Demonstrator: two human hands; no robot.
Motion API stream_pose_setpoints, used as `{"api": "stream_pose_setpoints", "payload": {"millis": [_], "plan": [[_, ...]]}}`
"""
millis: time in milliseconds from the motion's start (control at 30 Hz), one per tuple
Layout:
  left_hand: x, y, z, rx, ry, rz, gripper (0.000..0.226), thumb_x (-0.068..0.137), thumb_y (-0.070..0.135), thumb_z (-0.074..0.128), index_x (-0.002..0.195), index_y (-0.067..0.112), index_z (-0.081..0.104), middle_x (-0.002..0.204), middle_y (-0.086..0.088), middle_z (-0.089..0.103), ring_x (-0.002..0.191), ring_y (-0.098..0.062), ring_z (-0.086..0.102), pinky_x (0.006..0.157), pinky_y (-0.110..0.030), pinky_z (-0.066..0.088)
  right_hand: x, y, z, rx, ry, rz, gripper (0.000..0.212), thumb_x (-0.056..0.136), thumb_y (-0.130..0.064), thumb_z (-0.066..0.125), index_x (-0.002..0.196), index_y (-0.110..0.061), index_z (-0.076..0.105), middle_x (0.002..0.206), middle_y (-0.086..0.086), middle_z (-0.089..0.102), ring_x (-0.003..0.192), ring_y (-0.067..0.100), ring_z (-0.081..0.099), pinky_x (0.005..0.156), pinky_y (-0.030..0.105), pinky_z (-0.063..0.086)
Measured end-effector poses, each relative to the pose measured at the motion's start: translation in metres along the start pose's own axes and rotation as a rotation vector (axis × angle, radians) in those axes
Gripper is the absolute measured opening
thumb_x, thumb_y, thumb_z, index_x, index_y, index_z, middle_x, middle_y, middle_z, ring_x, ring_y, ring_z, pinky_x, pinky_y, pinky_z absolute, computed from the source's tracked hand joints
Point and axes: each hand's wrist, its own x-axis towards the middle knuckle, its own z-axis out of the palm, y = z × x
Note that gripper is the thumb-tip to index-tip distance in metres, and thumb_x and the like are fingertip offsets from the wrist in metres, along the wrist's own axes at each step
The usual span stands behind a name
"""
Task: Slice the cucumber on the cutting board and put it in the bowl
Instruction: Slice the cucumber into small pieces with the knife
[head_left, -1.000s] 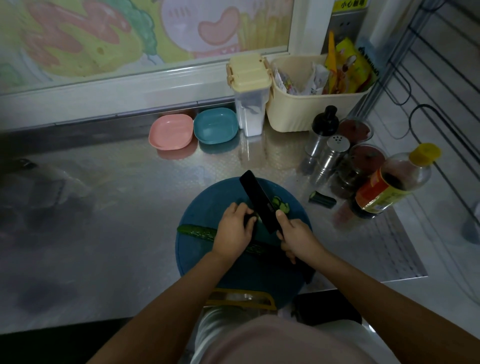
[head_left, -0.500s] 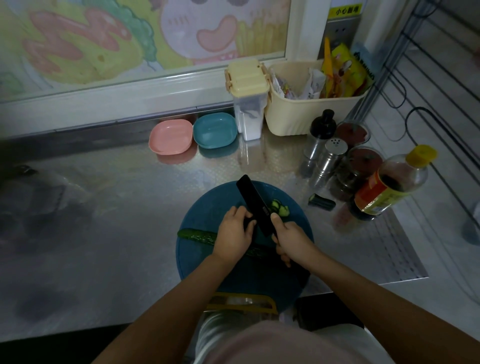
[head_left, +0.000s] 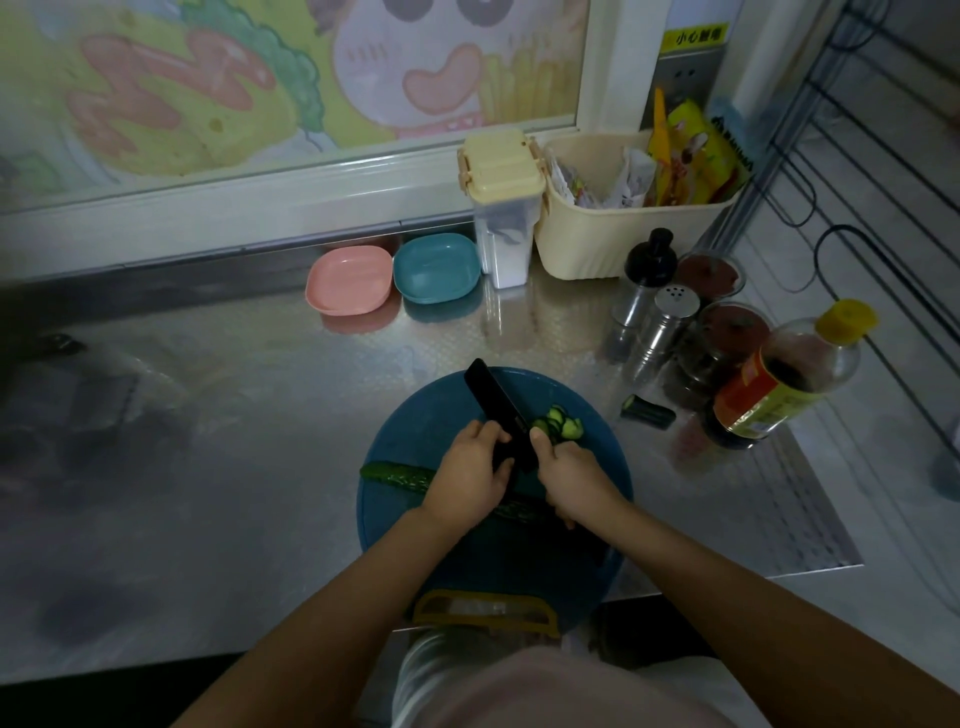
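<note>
right hand (head_left: 569, 480) is wrapping shut around the handle of the black knife (head_left: 498, 410), fingers curled tight, forefinger stretched along the blade's side. left hand (head_left: 467, 480) is pressing down on the cucumber (head_left: 397, 475), fingers bent and knuckles touching the blade's flat, pinning it rather than fully enclosing it. both are working over the round blue cutting board (head_left: 415, 441).

change vs a second ago: the slices (head_left: 558, 423) piling just right of the blade are looking like a bigger heap than before, and the blade is sitting at much the same spot by the knuckles, so slicing is moving along, a cut or so further. still a long uncut length of cucumber sticking out left of the left hand, lying flat across the board. judging it well short of half done; nothing is in a bowl yet.

yellow-framed tool (head_left: 485, 610) is lying at the board's near edge, untouched. a dark green stub (head_left: 647, 410) is resting on the steel counter (head_left: 234, 441) right of the board, near the sauce bottle (head_left: 795, 374) and shakers (head_left: 665, 325).

farther back the pink bowl (head_left: 348, 280) and teal bowl (head_left: 436, 267) are sitting side by side against the wall, both empty, well apart from the board. cannot tell which one is meant for the slices.
</note>
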Motion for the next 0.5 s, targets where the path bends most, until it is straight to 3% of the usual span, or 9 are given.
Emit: {"api": "stream_pose_setpoints", "payload": {"millis": [233, 433, 500], "plan": [[0.008, 0.006, 0.002, -0.028, 0.050, -0.014, 0.019, 0.084, 0.003, 0.062, 0.103, 0.002, 0.060, 0.100, -0.012, 0.056, 0.091, -0.023, 0.056, 0.074, -0.016, 0.038, 0.001, 0.002, -0.005, 0.005, 0.016, 0.006, 0.062, 0.098, -0.053, 0.022, 0.064, -0.009, 0.050, 0.063, 0.011, 0.054, 0.045, 0.022, 0.052, 0.037, 0.023, 0.039], [0.007, 0.005, 0.006, -0.028, 0.061, -0.016, 0.016, 0.084, 0.003, 0.064, 0.099, 0.002, 0.060, 0.097, -0.010, 0.055, 0.089, -0.022, 0.055, 0.072, -0.015, 0.035, -0.005, 0.010, -0.007, 0.024, 0.051, -0.046, 0.062, 0.099, -0.049, 0.024, 0.057, -0.010, 0.047, 0.057, 0.008, 0.050, 0.047, 0.021, 0.049, 0.049, 0.030, 0.042], [0.007, 0.005, 0.006, -0.021, 0.072, -0.013, 0.015, 0.084, 0.004, 0.064, 0.098, 0.002, 0.060, 0.096, -0.011, 0.056, 0.088, -0.022, 0.054, 0.070, -0.014, 0.033, -0.009, 0.012, -0.007, 0.048, 0.062, -0.067, 0.062, 0.099, -0.049, 0.025, 0.055, -0.011, 0.045, 0.054, 0.006, 0.048, 0.044, 0.019, 0.047, 0.047, 0.028, 0.039]]}}
